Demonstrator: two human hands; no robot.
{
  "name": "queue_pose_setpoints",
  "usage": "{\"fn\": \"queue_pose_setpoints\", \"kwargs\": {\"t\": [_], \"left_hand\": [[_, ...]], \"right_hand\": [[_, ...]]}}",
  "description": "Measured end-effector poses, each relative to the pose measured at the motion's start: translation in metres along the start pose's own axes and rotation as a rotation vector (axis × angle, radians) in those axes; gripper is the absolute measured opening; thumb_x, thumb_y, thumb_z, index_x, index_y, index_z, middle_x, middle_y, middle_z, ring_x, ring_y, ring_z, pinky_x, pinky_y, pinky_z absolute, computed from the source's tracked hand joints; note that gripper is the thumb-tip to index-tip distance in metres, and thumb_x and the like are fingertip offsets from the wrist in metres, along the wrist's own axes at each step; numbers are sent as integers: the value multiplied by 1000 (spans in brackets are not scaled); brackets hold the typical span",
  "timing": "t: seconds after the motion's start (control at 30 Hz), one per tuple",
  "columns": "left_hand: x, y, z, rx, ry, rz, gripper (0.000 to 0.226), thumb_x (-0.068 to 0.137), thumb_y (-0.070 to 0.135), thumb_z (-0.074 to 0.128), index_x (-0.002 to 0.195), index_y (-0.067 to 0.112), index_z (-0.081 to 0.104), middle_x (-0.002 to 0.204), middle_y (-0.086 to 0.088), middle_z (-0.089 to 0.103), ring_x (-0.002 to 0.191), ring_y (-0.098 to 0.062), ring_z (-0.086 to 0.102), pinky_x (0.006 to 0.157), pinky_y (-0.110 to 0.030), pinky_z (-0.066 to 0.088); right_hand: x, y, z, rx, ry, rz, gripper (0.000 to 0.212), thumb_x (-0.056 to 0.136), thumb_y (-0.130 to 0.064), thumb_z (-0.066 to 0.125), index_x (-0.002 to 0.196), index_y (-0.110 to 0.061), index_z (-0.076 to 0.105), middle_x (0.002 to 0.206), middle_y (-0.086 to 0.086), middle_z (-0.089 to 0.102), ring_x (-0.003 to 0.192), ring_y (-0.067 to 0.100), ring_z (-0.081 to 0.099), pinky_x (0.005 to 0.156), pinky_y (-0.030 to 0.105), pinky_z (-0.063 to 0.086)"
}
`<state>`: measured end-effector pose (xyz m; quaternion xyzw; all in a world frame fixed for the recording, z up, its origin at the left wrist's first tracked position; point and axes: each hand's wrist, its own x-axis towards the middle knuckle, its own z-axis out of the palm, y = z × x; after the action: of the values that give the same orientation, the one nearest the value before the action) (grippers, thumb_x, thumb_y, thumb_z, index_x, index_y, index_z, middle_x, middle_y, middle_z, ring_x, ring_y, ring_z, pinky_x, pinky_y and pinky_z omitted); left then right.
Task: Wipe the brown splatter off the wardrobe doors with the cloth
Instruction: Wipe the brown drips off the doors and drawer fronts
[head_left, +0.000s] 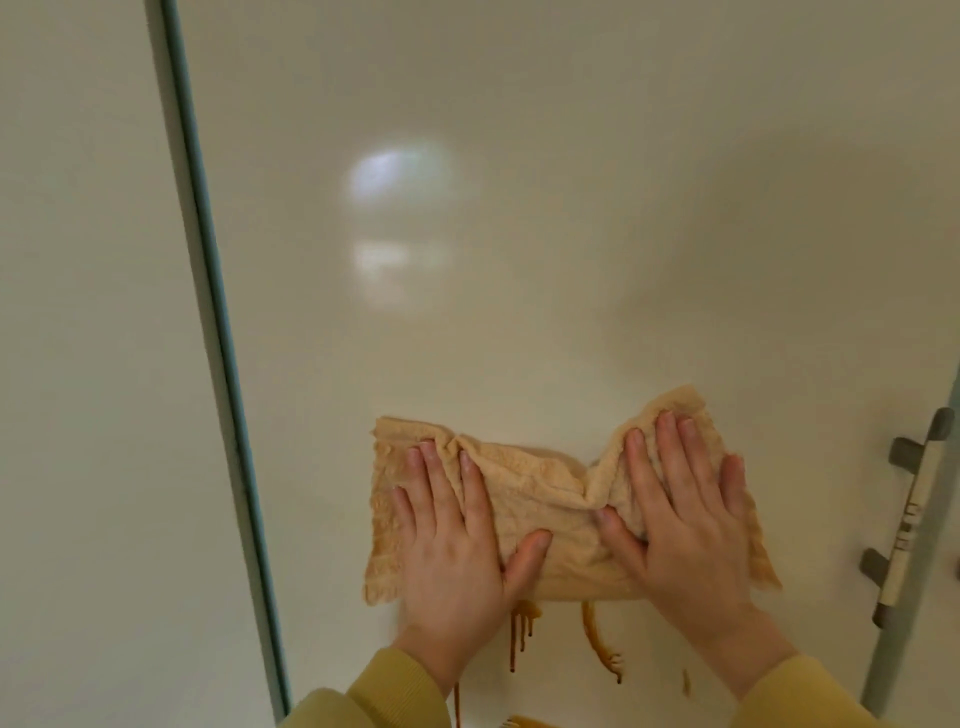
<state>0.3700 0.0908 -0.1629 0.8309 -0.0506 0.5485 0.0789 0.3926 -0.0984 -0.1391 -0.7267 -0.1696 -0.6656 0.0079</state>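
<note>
A tan cloth (545, 499) lies spread flat against the cream wardrobe door (519, 208). My left hand (457, 551) presses its left half with straight fingers. On the right half, my right hand (685, 525) presses flat in the same way. The cloth is bunched into a fold between the two hands. Brown splatter (597, 639) runs in drips and streaks down the door just below the cloth's lower edge, between my wrists. More brown marks (519, 721) show at the bottom edge of the view.
A grey-green gap (218, 338) separates this door from the neighbouring door (78, 312) on the left. A metal bar handle (909, 514) is mounted at the door's right edge. Yellow sleeves (363, 701) cover both wrists.
</note>
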Motion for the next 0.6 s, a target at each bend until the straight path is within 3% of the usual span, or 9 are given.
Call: {"fn": "queue_pose_setpoints", "kwargs": {"t": [0.27,0.43,0.6], "left_hand": [[-1,62,10,42,-68,146,84,88,63,18,145,8,-10,152,-16,-19,141,-31,-11,112,-48,-2],[-1,91,14,42,-89,284,83,86,59,28,146,13,-8,151,-17,6,142,-27,-11,112,-47,1],[-1,93,13,34,-79,309,85,85,60,31,146,16,-8,152,-13,2,142,-24,-10,113,-45,-2]], "right_hand": [[-26,42,-13,24,-24,58,56,97,-40,21,148,-20,8,157,-3,-4,144,16,2,114,43,4],[-38,55,-18,53,-18,101,56,97,-43,21,148,-23,8,157,-7,-3,144,13,2,114,41,3],[-49,56,-17,81,16,192,56,96,-47,22,147,-25,10,157,-7,0,144,12,3,114,41,4]]}}
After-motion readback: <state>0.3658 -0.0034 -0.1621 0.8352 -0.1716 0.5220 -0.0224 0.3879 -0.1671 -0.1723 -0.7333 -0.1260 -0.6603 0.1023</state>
